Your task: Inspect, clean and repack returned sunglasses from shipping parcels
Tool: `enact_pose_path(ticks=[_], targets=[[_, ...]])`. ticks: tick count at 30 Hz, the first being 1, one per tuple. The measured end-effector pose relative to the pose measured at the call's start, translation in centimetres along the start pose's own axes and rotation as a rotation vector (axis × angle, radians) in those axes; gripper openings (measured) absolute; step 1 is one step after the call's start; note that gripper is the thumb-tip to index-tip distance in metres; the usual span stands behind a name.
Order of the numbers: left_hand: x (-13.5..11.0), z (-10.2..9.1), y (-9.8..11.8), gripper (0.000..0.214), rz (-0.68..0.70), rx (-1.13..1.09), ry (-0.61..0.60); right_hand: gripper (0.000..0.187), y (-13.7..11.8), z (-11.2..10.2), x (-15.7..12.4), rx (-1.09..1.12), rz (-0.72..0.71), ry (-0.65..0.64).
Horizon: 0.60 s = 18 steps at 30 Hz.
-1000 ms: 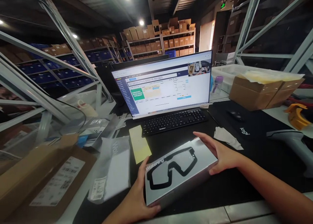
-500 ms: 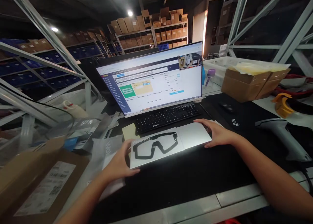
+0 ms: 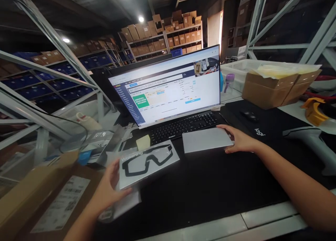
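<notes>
My left hand [image 3: 109, 190] grips the left end of a grey printed sleeve [image 3: 148, 160] bearing a black goggle outline, held just above the black desk mat [image 3: 210, 185]. My right hand [image 3: 240, 141] rests on the right end of a plain grey inner box [image 3: 206, 140], fingers curled over its edge. That box lies flat on the mat in front of the black keyboard [image 3: 187, 125]. Sleeve and box are apart, with a gap of mat between them.
A monitor [image 3: 168, 88] stands behind the keyboard. At left lie a cardboard box with a label [image 3: 47, 195], a grey mailer bag [image 3: 123, 204] and a yellow note [image 3: 143, 142]. At right are a mouse [image 3: 249, 115], a barcode scanner [image 3: 309, 141], an open carton [image 3: 278, 85] and a yellow tape dispenser [image 3: 315, 111].
The one package has come apart: my left hand drew the printed sleeve off to the left, while my right hand kept the plain inner box by the keyboard.
</notes>
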<state>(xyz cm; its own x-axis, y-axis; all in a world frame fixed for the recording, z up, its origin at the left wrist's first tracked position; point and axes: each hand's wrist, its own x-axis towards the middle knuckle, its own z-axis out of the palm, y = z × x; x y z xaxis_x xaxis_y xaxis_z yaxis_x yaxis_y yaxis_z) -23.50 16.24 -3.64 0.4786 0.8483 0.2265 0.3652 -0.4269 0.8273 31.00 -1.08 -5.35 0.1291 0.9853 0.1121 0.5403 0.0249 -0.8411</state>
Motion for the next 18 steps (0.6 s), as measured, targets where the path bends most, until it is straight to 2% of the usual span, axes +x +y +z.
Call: enact_pose_path(ticks=[4, 9, 13, 16, 18], targets=[[-1.3, 1.0, 1.0, 0.102, 0.051, -0.048, 0.045, 0.103, 0.0, 0.9, 0.0, 0.023, 0.003, 0.007], [-2.5, 2.5, 3.8, 0.101, 0.111, -0.041, 0.183, 0.107, 0.9, 0.0, -0.4, 0.116, -0.055, 0.098], [-2.9, 4.3, 6.8, 0.101, 0.163, 0.103, 0.269, 0.105, 0.9, -1.7, -1.1, -0.006, -0.054, 0.226], [-2.8, 5.5, 8.9, 0.097, 0.148, 0.201, 0.288, 0.099, -0.4, -3.0, -2.4, -0.122, -0.039, 0.341], [-2.6, 6.0, 10.0, 0.099, 0.124, 0.251, 0.248, 0.097, -1.8, -3.2, -3.4, -0.211, -0.175, 0.43]])
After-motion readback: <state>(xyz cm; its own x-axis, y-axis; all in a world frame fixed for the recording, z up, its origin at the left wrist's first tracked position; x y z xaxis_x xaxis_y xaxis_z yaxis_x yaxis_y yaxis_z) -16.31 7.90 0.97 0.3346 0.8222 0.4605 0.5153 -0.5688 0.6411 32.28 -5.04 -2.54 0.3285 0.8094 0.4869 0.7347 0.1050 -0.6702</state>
